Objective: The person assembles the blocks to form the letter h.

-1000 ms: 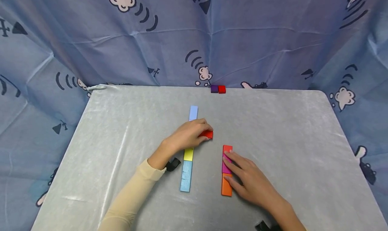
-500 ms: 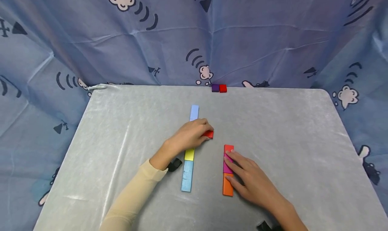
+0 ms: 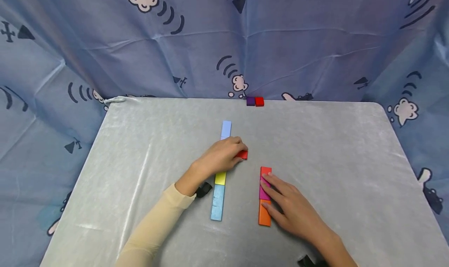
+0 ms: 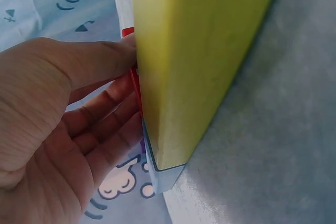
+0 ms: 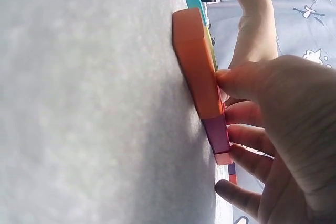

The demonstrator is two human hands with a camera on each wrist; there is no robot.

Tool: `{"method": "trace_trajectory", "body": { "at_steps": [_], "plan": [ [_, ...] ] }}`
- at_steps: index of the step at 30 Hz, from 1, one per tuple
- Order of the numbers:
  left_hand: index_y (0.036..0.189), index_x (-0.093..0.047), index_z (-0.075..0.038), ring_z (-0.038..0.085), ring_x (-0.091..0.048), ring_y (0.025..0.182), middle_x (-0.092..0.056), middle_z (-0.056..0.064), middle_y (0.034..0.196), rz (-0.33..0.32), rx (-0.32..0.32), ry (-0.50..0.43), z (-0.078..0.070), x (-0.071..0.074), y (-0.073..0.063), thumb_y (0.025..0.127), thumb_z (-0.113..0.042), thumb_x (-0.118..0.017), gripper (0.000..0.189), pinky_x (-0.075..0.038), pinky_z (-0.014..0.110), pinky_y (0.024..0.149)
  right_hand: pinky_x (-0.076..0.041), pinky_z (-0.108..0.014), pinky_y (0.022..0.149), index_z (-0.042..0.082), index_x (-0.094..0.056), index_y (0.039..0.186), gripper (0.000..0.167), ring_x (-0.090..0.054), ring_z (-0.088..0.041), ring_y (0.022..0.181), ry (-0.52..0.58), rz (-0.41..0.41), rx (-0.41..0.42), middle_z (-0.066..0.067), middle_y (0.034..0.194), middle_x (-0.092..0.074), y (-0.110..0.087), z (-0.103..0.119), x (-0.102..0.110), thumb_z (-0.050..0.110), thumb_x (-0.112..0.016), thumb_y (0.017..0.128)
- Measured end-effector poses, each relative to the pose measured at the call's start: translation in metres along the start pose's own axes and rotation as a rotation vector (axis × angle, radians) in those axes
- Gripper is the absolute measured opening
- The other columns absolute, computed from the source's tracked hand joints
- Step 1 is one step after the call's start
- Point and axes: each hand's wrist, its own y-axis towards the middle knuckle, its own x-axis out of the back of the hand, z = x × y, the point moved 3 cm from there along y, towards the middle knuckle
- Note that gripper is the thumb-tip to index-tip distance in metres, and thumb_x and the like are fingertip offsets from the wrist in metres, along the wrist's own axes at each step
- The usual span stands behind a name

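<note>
My left hand (image 3: 222, 154) pinches a red block (image 3: 243, 154) between thumb and fingers, reaching over the middle of a row of blocks. That row shows a periwinkle block (image 3: 226, 128) at the far end, a yellow block (image 3: 220, 178), and a sky-blue block (image 3: 218, 202) nearest me; the hand hides the part between. In the right head view, a second row has a red block (image 3: 266, 170), a magenta block (image 3: 264, 194) and an orange block (image 3: 264, 213) end to end. Fairly straight fingers of my right hand (image 3: 294, 206) rest on this row, the thumb on the orange block (image 5: 197, 72).
At the table's back edge, a purple block (image 3: 250, 101) and a small red block (image 3: 259, 101) sit side by side. A silvery cloth covers the table (image 3: 326, 150). Blue printed curtain (image 3: 298, 45) hangs behind it and along both sides.
</note>
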Motion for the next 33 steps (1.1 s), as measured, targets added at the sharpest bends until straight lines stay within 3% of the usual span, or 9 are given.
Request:
{"method": "trace_trajectory", "body": {
  "at_steps": [18, 26, 33],
  "plan": [
    [0.124, -0.076, -0.011, 0.018, -0.066, 0.099, -0.072, 0.003, 0.114, -0.001, 0.005, 0.002, -0.0012, -0.0006, 0.0019, 0.100, -0.015, -0.073, 0.024, -0.061, 0.031, 0.089, -0.054, -0.051, 0.108, 0.007, -0.066, 0.143, 0.062, -0.060, -0.029, 0.140, 0.008, 0.014, -0.020, -0.009, 0.154, -0.061, -0.0008, -0.0031, 0.0012, 0.028, -0.085, 0.089],
    [0.124, -0.076, -0.011, 0.017, -0.067, 0.102, -0.072, 0.003, 0.116, -0.001, 0.000, 0.016, -0.0023, -0.0006, 0.0021, 0.101, -0.015, -0.073, 0.023, -0.061, 0.032, 0.091, -0.056, -0.053, 0.107, 0.009, -0.063, 0.147, 0.073, -0.059, -0.029, 0.141, 0.011, 0.071, -0.047, -0.008, 0.158, -0.057, -0.0021, -0.0048, 0.0023, 0.037, -0.088, 0.085],
    [0.124, -0.076, -0.011, 0.017, -0.067, 0.102, -0.072, 0.003, 0.116, -0.004, -0.007, 0.013, -0.0027, -0.0001, 0.0014, 0.101, -0.015, -0.072, 0.023, -0.061, 0.032, 0.091, -0.056, -0.052, 0.107, 0.009, -0.063, 0.147, 0.076, -0.059, -0.028, 0.141, 0.015, 0.063, -0.034, -0.008, 0.158, -0.057, -0.0027, -0.0065, 0.0022, 0.039, -0.091, 0.082]
  ]
}}
